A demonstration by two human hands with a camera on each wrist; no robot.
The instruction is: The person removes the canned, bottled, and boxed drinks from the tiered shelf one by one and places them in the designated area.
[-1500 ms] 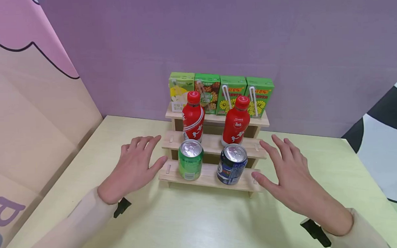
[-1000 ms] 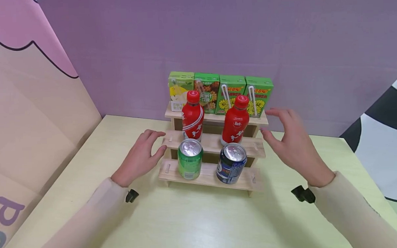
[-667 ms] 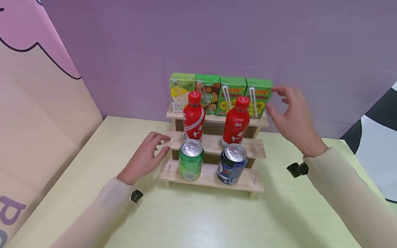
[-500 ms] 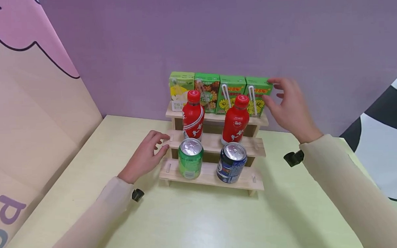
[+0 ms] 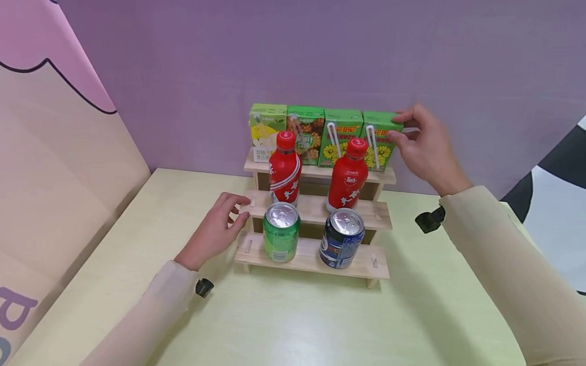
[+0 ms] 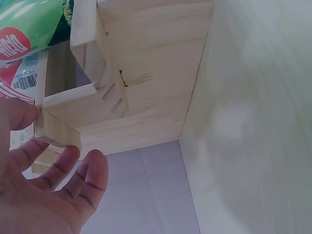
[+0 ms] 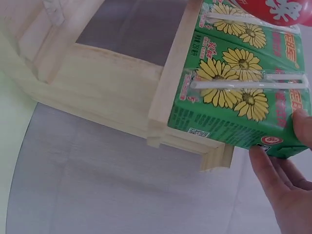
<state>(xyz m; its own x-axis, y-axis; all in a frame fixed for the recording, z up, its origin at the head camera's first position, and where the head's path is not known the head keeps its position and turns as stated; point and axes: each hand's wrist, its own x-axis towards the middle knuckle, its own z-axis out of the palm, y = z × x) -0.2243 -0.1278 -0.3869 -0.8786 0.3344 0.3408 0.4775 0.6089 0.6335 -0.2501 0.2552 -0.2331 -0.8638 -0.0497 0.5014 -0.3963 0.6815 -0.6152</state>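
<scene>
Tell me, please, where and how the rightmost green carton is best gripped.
Grip the green carton by its upper right edge, probably from the right, thumb in front: it stands upright, its left meets the neighbouring carton, its right has none, and a red bottle stands in front.

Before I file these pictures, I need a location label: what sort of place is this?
Probably a staged tabletop shop display rather than a real store: a small three-tier wooden rack lined with drinks stands on a pale table before a purple backdrop.
</scene>
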